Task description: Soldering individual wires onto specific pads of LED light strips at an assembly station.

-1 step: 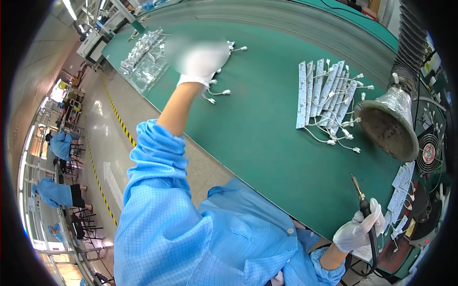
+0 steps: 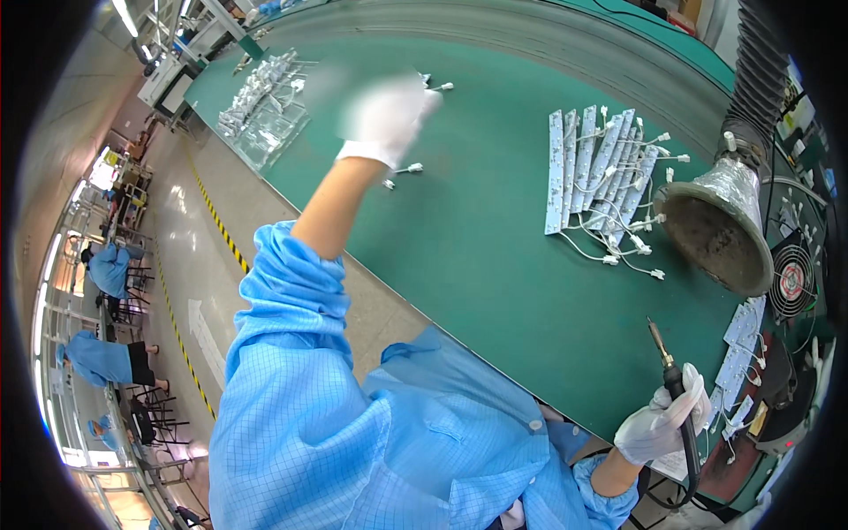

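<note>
My right hand (image 2: 658,428), in a white glove, is closed round the black handle of a soldering iron (image 2: 674,382). Its bare metal tip points up and away over the green tabletop (image 2: 477,238). Stretched out to the far left, my white-gloved left hand (image 2: 386,115) hovers over or touches white wire connectors (image 2: 414,168); blur hides its fingers and whatever lies beneath it. Toward the right, several light strips (image 2: 580,163) with white leads and plugs lie fanned out side by side.
A fume extraction hood (image 2: 720,225) on a ribbed hose stands right of the strips. More light boards (image 2: 740,344) lie at the right edge, near a small fan (image 2: 792,281). At the far left are a heap of wired parts (image 2: 261,93) and clear plastic bags (image 2: 269,137). Other people sit or stand beyond the aisle.
My left hand has shifted slightly to the right, covering some connectors that showed before. My right hand still holds the soldering iron in about the same place.
</note>
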Demonstrator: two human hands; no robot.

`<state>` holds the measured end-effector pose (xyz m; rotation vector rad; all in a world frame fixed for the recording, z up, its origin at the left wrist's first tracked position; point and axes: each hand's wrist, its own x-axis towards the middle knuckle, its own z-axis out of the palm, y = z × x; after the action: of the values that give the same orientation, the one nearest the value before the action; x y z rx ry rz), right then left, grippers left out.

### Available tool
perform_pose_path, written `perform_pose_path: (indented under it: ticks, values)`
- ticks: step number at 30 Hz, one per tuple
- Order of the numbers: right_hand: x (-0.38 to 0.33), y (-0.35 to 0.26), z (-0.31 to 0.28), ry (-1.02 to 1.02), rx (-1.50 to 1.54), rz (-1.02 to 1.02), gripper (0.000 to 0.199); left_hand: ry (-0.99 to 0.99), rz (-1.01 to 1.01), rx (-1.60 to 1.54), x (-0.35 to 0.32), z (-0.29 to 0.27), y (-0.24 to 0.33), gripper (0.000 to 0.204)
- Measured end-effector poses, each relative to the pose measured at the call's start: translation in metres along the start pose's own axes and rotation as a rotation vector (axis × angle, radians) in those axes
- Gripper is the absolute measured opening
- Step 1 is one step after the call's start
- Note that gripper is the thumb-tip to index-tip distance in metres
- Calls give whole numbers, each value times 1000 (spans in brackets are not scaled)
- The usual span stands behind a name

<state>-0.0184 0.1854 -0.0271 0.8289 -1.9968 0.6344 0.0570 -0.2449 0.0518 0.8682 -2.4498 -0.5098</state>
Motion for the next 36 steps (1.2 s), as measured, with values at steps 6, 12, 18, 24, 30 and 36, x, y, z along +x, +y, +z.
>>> perform_pose_path:
  ticks: [6, 12, 18, 24, 30, 36]
  values:
    - [-16, 11, -4, -52, 192, 172, 54, -195, 383, 248, -36, 92, 80, 80]
    - [-12, 5, -4, -61, 102, 134, 59, -255, 123, -75, -47, 109, 90, 60]
    - [-5, 4, -7, -37, 163, 113, 56, -329, -208, -1454, -50, 100, 88, 24]
    - [5, 6, -6, 73, 9, 57, 44, -770, 117, -1933, -66, 59, 87, 33]
    - [15, 1, -1, 202, -94, 571, 28, -1396, -278, -1014, -92, 37, 126, 37]
    - [12, 8, 2, 264, 18, 559, 23, -1190, -8, -486, -97, 53, 137, 46]
